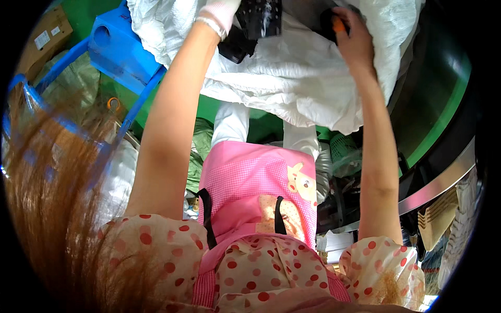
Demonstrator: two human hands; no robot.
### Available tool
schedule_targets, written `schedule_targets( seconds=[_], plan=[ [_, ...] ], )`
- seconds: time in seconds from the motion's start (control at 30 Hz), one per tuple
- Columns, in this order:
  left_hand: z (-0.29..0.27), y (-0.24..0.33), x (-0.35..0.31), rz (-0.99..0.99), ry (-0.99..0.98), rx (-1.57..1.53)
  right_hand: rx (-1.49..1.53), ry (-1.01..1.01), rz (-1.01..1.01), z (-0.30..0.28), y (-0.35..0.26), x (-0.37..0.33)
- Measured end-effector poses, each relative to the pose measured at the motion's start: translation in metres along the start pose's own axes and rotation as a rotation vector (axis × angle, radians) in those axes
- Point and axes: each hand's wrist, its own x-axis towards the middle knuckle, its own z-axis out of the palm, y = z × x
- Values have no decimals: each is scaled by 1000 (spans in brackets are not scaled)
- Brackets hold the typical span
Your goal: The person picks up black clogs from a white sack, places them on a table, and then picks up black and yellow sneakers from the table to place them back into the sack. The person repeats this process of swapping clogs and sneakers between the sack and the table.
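Note:
A large white woven sack (292, 73) spreads across the top of the view, and both my arms reach over it. My left hand (218, 15), in a pale glove, is beside a dark perforated plastic piece (263, 21). Its fingers are cut off by the upper edge, so whether it grips that piece cannot be seen. A second black piece (235, 49) lies on the sack just below. My bare right hand (356, 41) curls round a dark rounded object (328, 24). Something orange (338, 24) shows at the thumb, and I cannot make out whether it belongs to the object.
To the left stand a blue plastic box (122, 49), a curved blue tube frame (133, 112) and a cardboard box (44, 41) on the green floor. A dark rim with a metal band (438, 180) curves along the right. A green basket (342, 147) sits below the sack.

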Motion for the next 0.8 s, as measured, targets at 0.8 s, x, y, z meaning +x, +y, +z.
schedule_targets(
  seconds=[0.8],
  plan=[
    [126,-97,-70,66,-789,1092,-947,-376,192,-7,-7,4]
  ],
)
